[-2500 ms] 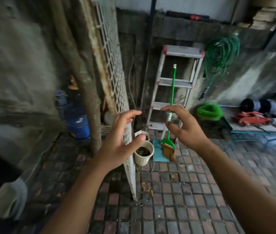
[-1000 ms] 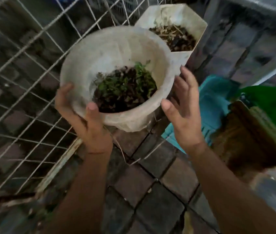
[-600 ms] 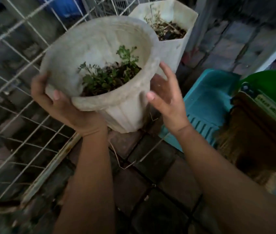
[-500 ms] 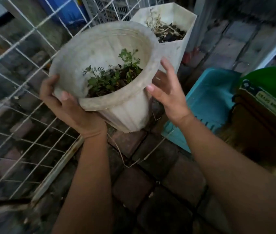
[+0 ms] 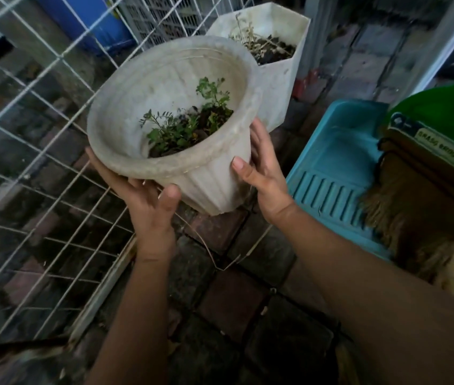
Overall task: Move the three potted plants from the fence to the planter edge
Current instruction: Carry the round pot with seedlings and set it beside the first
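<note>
The wire fence point(image 5: 39, 134) stands close on our left and a hexagonal pot point(image 5: 278, 79) sits just behind; a blue dustpan point(image 5: 337, 162) and broom point(image 5: 420, 195) crowd the right. Open brick paving point(image 5: 220, 295) lies below and toward us. Both forearms reach forward. Our left hand point(image 5: 148, 204) cups the round pot point(image 5: 214, 184) from beneath, thumb up on its ribbed wall and fingers wrapping round under the rim. Our right hand point(image 5: 264, 173) clasps the right side, thumb on the front, fingers behind. The pot tilts toward the fence, beside it; whether its base clears the bricks we cannot tell
</note>
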`<control>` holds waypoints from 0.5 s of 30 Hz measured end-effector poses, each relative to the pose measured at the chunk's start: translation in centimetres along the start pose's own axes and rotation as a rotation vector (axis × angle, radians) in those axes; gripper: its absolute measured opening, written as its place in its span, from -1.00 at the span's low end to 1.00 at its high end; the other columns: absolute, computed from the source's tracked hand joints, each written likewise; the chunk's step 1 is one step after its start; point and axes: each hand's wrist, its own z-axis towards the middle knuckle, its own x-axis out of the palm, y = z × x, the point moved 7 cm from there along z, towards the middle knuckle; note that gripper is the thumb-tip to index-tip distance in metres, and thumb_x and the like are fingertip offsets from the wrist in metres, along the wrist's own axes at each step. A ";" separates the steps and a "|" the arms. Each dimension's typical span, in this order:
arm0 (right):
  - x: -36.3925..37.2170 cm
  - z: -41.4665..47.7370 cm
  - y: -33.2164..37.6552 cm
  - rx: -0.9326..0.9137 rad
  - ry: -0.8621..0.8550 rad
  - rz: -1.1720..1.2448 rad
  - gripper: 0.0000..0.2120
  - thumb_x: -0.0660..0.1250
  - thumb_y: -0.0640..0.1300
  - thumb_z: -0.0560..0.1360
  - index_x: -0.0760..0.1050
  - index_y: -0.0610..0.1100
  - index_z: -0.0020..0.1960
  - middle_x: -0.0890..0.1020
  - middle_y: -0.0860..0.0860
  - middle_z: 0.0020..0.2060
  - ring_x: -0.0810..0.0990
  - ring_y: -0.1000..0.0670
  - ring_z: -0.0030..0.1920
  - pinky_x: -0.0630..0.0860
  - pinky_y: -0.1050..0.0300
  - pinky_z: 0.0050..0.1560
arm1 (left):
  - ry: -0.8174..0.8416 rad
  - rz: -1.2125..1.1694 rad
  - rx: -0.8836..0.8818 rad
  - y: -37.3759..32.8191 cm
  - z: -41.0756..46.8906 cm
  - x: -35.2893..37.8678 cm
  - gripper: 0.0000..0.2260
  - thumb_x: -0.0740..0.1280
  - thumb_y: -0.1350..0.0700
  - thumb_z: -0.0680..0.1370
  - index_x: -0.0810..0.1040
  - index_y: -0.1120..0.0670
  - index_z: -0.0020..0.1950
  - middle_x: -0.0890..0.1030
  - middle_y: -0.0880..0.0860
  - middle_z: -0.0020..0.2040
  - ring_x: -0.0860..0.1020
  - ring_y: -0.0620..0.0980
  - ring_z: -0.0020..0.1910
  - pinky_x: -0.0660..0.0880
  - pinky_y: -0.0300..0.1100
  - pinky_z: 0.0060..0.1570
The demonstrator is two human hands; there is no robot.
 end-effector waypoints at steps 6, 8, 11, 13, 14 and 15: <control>-0.6 -0.4 -2.7 0.219 -0.076 0.034 -0.21 0.47 0.29 0.42 0.28 0.15 0.56 0.46 0.10 0.49 0.51 0.24 0.42 0.50 0.25 0.37 | 0.073 0.078 -0.218 1.9 -2.3 2.8 0.30 0.70 0.04 0.33 -0.29 0.02 0.67 0.19 0.07 0.67 0.34 -0.04 0.64 0.44 -0.03 0.53; -0.9 0.0 -3.0 0.242 -0.078 0.039 -0.16 0.43 0.37 0.42 0.28 0.11 0.60 0.48 0.13 0.49 0.50 0.25 0.43 0.49 0.22 0.41 | 0.092 0.127 -0.211 2.6 -2.3 3.2 0.36 0.68 0.13 0.31 -0.39 0.06 0.67 0.10 0.04 0.69 0.26 -0.03 0.68 0.35 0.00 0.61; -0.7 0.7 -3.1 0.282 -0.060 0.050 0.03 0.38 0.53 0.34 0.24 0.08 0.67 0.43 0.09 0.58 0.41 0.12 0.55 0.32 -0.04 0.61 | 0.075 0.156 -0.199 3.6 -1.9 3.1 0.39 0.71 0.13 0.29 -0.38 0.09 0.67 0.12 0.02 0.66 0.26 -0.05 0.67 0.32 -0.07 0.63; -0.6 0.8 -3.3 0.324 -0.035 0.067 0.08 0.37 0.59 0.29 0.22 0.14 0.67 0.42 0.10 0.59 0.39 0.10 0.57 0.26 -0.12 0.65 | 0.033 0.145 -0.241 4.3 -1.6 3.0 0.38 0.74 0.12 0.23 -0.26 0.10 0.69 0.24 0.06 0.64 0.36 -0.03 0.62 0.39 -0.01 0.59; -0.5 0.8 -3.4 0.341 -0.019 0.075 0.09 0.37 0.60 0.28 0.21 0.15 0.67 0.42 0.12 0.59 0.39 0.11 0.57 0.24 -0.12 0.65 | 0.027 0.129 -0.252 4.6 -1.5 3.0 0.38 0.75 0.12 0.21 -0.22 0.11 0.69 0.30 0.08 0.63 0.40 0.00 0.60 0.42 0.08 0.57; -0.4 0.7 -3.4 0.344 -0.004 0.079 0.08 0.36 0.61 0.28 0.21 0.16 0.67 0.43 0.14 0.58 0.39 0.13 0.56 0.24 -0.12 0.65 | 0.033 0.106 -0.245 4.7 -1.5 3.1 0.38 0.76 0.14 0.20 -0.20 0.11 0.69 0.33 0.10 0.62 0.42 0.02 0.59 0.44 0.15 0.55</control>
